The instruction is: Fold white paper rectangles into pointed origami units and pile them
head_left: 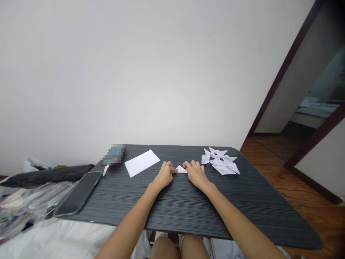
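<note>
A small folded piece of white paper (181,169), triangular in outline, lies flat on the dark table between my two hands. My left hand (165,174) has its fingers curled, with the fingertips pressing the paper's left corner. On the opposite corner, the bent fingers of my right hand (196,174) press down, partly covering the paper. Left of my hands rests a flat white rectangular sheet of paper (142,163). Several folded white paper pieces (222,162) with pointed ends lie in a cluster to the right of my right hand.
A phone (79,194) lies at the table's left edge. Behind it is a blurred-out object (113,155) with a white strip below. The table (188,212) meets a white wall at the back. Plastic-wrapped items (40,196) lie left of it; wooden floor (302,180) shows right.
</note>
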A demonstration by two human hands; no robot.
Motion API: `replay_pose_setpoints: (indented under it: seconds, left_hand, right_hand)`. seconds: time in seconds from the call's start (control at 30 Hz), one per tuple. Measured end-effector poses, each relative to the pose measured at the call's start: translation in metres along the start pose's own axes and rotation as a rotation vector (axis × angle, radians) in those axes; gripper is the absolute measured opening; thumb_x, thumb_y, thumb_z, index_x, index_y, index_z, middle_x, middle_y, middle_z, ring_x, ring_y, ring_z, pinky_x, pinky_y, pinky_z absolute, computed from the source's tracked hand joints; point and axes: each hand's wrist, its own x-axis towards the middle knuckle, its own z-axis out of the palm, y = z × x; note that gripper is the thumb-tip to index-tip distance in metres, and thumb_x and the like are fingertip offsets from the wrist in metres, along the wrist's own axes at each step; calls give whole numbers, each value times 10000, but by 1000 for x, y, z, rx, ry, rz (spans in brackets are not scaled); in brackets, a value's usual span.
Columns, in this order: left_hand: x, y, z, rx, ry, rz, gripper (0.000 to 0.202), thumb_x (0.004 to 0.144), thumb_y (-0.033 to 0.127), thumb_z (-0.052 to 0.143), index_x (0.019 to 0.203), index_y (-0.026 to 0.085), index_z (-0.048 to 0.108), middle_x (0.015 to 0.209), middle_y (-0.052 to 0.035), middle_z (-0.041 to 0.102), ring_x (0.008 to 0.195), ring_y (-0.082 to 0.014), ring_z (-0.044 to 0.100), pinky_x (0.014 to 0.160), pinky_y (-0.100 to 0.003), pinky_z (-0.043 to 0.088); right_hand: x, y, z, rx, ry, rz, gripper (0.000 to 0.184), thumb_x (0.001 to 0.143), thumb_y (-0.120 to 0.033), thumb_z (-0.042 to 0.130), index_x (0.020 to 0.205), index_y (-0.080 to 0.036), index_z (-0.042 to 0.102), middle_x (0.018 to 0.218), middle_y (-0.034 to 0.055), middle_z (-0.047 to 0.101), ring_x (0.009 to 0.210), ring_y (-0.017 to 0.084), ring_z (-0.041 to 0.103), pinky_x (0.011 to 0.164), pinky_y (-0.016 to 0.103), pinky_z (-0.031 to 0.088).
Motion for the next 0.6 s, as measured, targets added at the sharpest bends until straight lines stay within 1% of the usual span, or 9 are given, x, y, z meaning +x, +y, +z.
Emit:
replay_pose_setpoints:
  seconds: [0.1, 0.17, 0.2, 0.3, 0.37, 0.43, 0.5, 0.6]
  left_hand:
    - [2, 7, 0, 5, 54, 89, 198, 718, 72, 436, 683, 142, 618, 900, -64, 485, 854, -169, 425, 791, -305, 354]
    - [5, 11, 1, -4, 34, 125, 94, 718, 143, 488, 699, 135, 580, 885, -60, 479, 831, -162, 442, 774, -286, 370]
    - [7, 12, 3, -4, 14, 122, 77, 724, 179, 501, 717, 135, 565, 849, -54, 478, 791, -154, 453, 745, -275, 381]
    - [13, 12, 8, 5, -5, 75, 104, 746, 223, 493, 765, 139, 552, 775, -37, 470, 686, -132, 462, 667, -253, 392]
    - [16, 10, 10, -8, 21, 57, 144, 753, 221, 486, 851, 147, 562, 764, -32, 474, 673, -126, 468, 653, -243, 389]
    - [18, 6, 12, -29, 33, 46, 195, 752, 230, 491, 916, 157, 567, 749, -28, 481, 665, -122, 475, 641, -233, 387]
    - [19, 4, 12, -29, 37, 29, 189, 760, 249, 480, 881, 155, 592, 716, -27, 486, 645, -119, 477, 624, -228, 384]
    - [19, 4, 10, 21, 55, 12, 220, 792, 248, 423, 805, 137, 613, 693, -34, 489, 632, -118, 479, 622, -231, 380]
  right_hand:
    - [1, 2, 2, 63, 38, -22, 185, 817, -190, 338, 883, -259, 496, 844, 36, 473, 825, 183, 411, 691, 305, 265]
    - [3, 4, 4, 138, 79, -15, 174, 810, -198, 345, 845, -239, 511, 822, 30, 490, 823, 178, 429, 696, 299, 277]
    - [5, 5, 5, 183, 100, 6, 170, 806, -207, 350, 831, -227, 517, 810, 30, 498, 813, 175, 442, 692, 294, 287]
    - [10, 10, 6, 330, 166, 76, 163, 788, -237, 369, 804, -190, 523, 756, 32, 510, 741, 160, 480, 667, 276, 327]
    - [12, 11, 6, 408, 199, 98, 163, 774, -269, 389, 767, -176, 523, 698, 29, 514, 688, 154, 496, 652, 267, 353]
    - [13, 10, 7, 451, 196, 116, 182, 755, -319, 419, 711, -174, 519, 642, 25, 517, 650, 157, 505, 635, 265, 371]
    - [13, 8, 9, 458, 181, 138, 206, 722, -372, 461, 680, -177, 513, 611, 20, 519, 638, 165, 514, 625, 270, 379]
    - [12, 4, 12, 453, 229, 176, 260, 657, -398, 532, 776, -168, 501, 633, 11, 525, 640, 170, 526, 623, 279, 389]
